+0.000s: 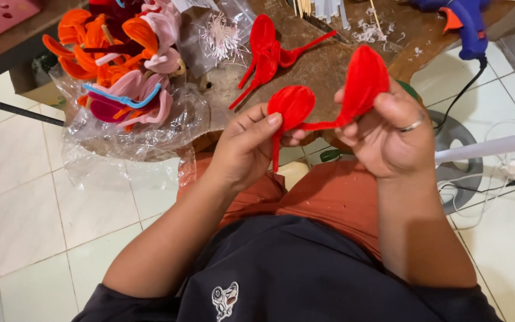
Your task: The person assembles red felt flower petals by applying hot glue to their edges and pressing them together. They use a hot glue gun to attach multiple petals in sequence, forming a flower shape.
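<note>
- left hand [247, 149] pinched shut on a red fuzzy petal loop [291, 107], thumb on its base; stem hangs below
- right hand [387, 134] curled closed round a second red petal loop [365, 80], ring on one finger; both loops held above the lap, tails meeting between the hands
- more red loops [267, 50] lie on the wooden table [323, 65]
- orange and pink loops piled on a clear plastic bag [120, 128], left; blue glue gun [467, 24] far right
</note>
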